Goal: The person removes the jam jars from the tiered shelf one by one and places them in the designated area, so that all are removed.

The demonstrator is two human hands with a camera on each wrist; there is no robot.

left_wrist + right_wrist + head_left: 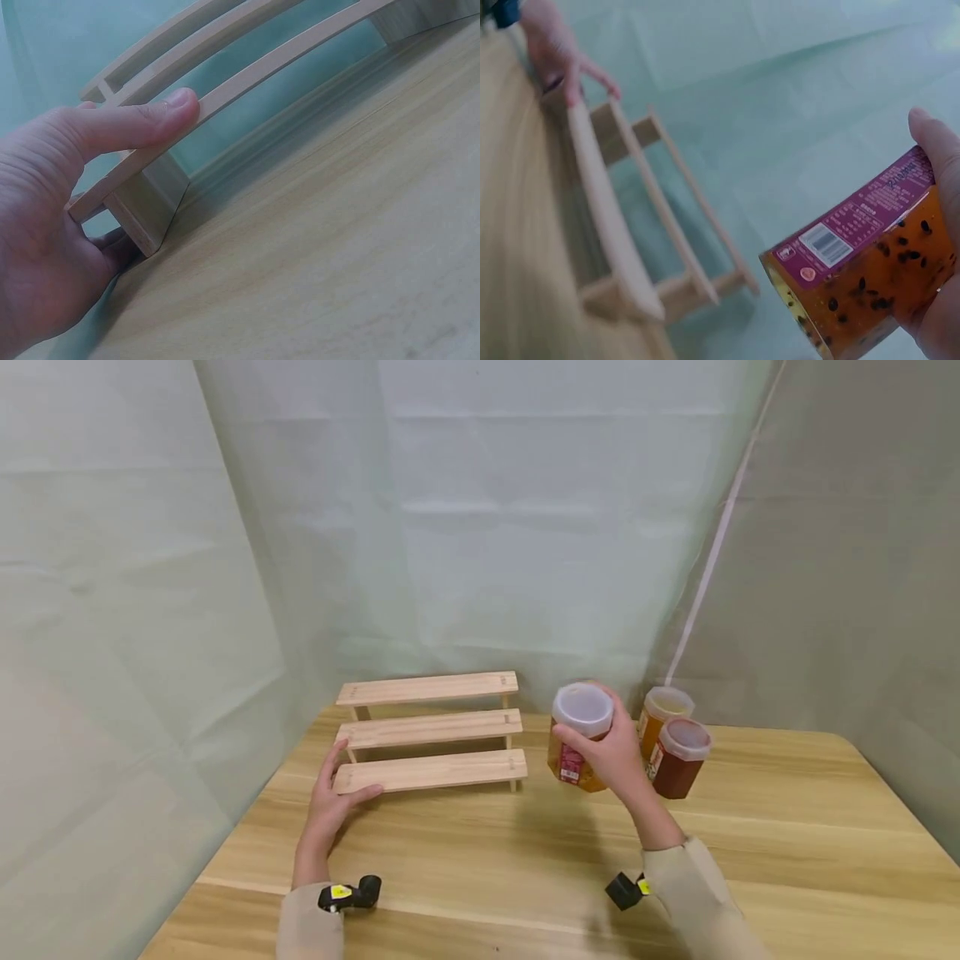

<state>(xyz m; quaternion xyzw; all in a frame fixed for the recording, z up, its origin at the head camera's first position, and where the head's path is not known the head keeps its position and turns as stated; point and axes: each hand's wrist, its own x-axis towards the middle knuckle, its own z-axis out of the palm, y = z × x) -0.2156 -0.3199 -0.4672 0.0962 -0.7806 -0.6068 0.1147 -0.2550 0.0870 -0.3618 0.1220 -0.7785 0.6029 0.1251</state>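
Observation:
A three-step wooden rack point(431, 771) stands on the table's left half, its steps bare. My left hand point(327, 806) holds the left end of its lowest step, and in the left wrist view the thumb point(142, 124) lies along that step's front edge. My right hand point(617, 752) grips a jar point(583, 714) with a whitish lid, raised above the table to the right of the rack. In the right wrist view the jar point(870, 277) shows orange contents with dark seeds and a purple label with a barcode.
Two more lidded jars stand close together right of my right hand: an orange one point(655, 714) behind and a dark red one point(678, 760) in front. Pale cloth point(510, 527) hangs behind the wooden table point(465, 877) and along both sides.

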